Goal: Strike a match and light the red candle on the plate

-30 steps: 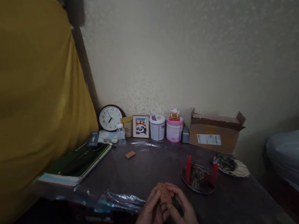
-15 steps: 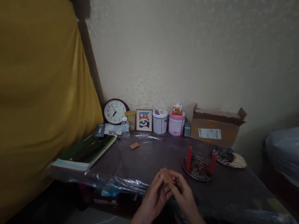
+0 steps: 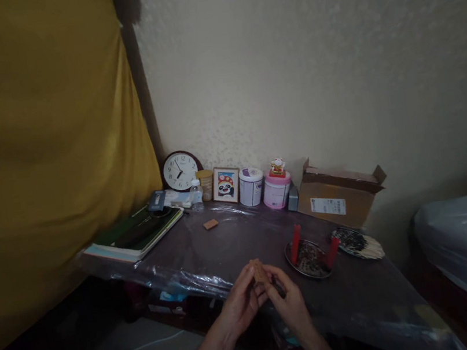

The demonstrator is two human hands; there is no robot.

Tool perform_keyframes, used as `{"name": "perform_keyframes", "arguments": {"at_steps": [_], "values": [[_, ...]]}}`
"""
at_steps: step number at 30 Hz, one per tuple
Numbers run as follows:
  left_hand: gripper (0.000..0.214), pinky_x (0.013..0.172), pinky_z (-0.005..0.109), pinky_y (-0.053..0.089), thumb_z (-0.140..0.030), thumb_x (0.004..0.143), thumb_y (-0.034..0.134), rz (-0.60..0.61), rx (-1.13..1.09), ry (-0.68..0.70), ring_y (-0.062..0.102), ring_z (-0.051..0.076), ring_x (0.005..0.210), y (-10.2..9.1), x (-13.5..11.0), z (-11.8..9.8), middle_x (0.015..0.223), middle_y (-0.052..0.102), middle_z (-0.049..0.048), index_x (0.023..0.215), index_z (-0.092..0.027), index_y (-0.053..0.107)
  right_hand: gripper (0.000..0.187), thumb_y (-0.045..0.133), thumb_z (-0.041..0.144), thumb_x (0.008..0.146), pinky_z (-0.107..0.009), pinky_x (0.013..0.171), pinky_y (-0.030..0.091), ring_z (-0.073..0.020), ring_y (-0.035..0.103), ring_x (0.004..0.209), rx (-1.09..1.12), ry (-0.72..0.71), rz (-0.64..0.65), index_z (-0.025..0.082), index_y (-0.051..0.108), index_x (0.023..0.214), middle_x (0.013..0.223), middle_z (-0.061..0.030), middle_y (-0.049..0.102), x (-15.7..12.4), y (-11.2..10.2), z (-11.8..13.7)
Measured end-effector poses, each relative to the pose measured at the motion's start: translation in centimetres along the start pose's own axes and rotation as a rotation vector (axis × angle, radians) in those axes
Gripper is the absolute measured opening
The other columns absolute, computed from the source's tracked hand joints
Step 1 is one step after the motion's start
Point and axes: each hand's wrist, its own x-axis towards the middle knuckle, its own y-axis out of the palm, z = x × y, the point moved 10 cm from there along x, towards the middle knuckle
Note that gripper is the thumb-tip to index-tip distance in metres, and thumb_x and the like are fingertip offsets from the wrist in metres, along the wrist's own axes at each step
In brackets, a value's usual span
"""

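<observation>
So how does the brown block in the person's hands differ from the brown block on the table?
The held block is gripped by the left hand and right hand; the loose block lies flat on the table, untouched. Fingers partly cover the held block, while the loose block shows uncovered. In the picture, the held block runs lengthwise up and down, the loose block roughly across. Both are similarly brown.

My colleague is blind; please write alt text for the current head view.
The left hand and right hand hold a small brown block at a dark table. A similar block lies farther back, near a clock, a panda picture and two canisters; to the right are a round dish with red sticks and a cardboard box.
</observation>
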Motion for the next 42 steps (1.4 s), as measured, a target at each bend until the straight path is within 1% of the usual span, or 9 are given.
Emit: {"name": "perform_keyframes", "arguments": {"at_steps": [8,14,24,27,32,34,37,40,42], "values": [[0.029,0.068,0.026,0.048,-0.03,0.08,0.057,-0.026,0.054,-0.01,0.063,0.016,0.078,-0.3,-0.2,0.1,0.088,0.066,0.0059,0.108,-0.02,0.056,0.024,0.051,0.017,0.078,-0.027,0.078,0.048,-0.0168,0.061,0.087,-0.141,-0.129,-0.008,0.022,0.062,0.099,0.094,-0.0032,0.067,-0.1,-0.4,2.1],[0.032,0.064,0.023,0.047,-0.03,0.079,0.059,-0.033,0.09,-0.02,0.061,0.012,0.071,-0.5,-0.2,0.2,0.087,0.065,0.0039,0.109,-0.022,0.055,0.032,0.052,0.012,0.074,-0.03,0.084,0.047,-0.0177,0.06,0.094,-0.225,-0.193,0.013,0.023,0.06,0.103,0.103,-0.0035,0.066,-0.4,-0.3,2.1],[0.031,0.063,0.021,0.047,-0.026,0.08,0.058,-0.044,0.118,-0.053,0.055,0.006,0.059,-0.6,-0.4,0.5,0.083,0.061,-0.0006,0.111,-0.023,0.054,0.035,0.049,0.014,0.078,-0.03,0.089,0.044,-0.0174,0.057,0.102,-0.399,-0.259,0.068,0.024,0.057,0.111,0.111,-0.0037,0.062,-0.9,0.0,2.9],[0.031,0.061,0.021,0.047,-0.025,0.08,0.058,-0.053,0.12,-0.062,0.056,0.007,0.059,-0.6,-0.5,0.6,0.083,0.062,-0.0011,0.11,-0.024,0.055,0.031,0.05,0.013,0.077,-0.03,0.087,0.044,-0.0176,0.058,0.099,-0.468,-0.23,0.057,0.023,0.058,0.106,0.107,-0.004,0.063,-1.0,-0.1,2.9],[0.03,0.063,0.022,0.048,-0.026,0.08,0.058,-0.034,0.11,-0.095,0.06,0.009,0.065,-0.6,-0.5,1.3,0.088,0.064,-0.0002,0.11,-0.026,0.055,0.02,0.05,0.01,0.075,-0.03,0.079,0.044,-0.0181,0.058,0.086,-0.559,-0.195,0.016,0.019,0.059,0.089,0.088,-0.0042,0.064,-1.1,-0.2,2.9],[0.028,0.066,0.024,0.048,-0.026,0.08,0.057,-0.017,0.11,-0.1,0.062,0.011,0.071,-0.5,-0.5,1.3,0.091,0.065,0.0013,0.109,-0.025,0.056,0.017,0.051,0.012,0.075,-0.029,0.078,0.043,-0.0171,0.058,0.084,-0.511,-0.191,0.016,0.02,0.059,0.086,0.085,-0.0033,0.064,-1.0,-0.3,3.0],[0.025,0.073,0.026,0.048,-0.025,0.082,0.053,0.006,0.075,-0.12,0.063,0.014,0.08,-0.3,-0.6,1.0,0.092,0.066,0.0049,0.107,-0.02,0.058,0.015,0.056,0.017,0.074,-0.026,0.077,0.045,-0.0156,0.059,0.084,-0.274,-0.145,0.063,0.021,0.059,0.089,0.089,-0.0021,0.064,-0.5,-0.9,2.4],[0.026,0.072,0.027,0.048,-0.026,0.084,0.05,0.034,0.028,-0.204,0.063,0.015,0.078,0.0,-0.9,1.4,0.09,0.067,0.0079,0.107,-0.017,0.058,0.016,0.057,0.028,0.077,-0.028,0.078,0.047,-0.0168,0.061,0.086,-0.006,0.032,0.046,0.02,0.06,0.091,0.09,-0.0034,0.066,0.5,-2.4,-0.3],[0.031,0.067,0.026,0.047,-0.028,0.085,0.048,0.064,0.017,-0.26,0.063,0.015,0.074,0.3,-1.1,1.7,0.087,0.066,0.0091,0.113,-0.017,0.055,0.02,0.057,0.035,0.078,-0.03,0.078,0.048,-0.0186,0.063,0.085,0.091,0.139,0.002,0.019,0.062,0.087,0.087,-0.0046,0.068,0.9,-3.6,-2.1]]}}
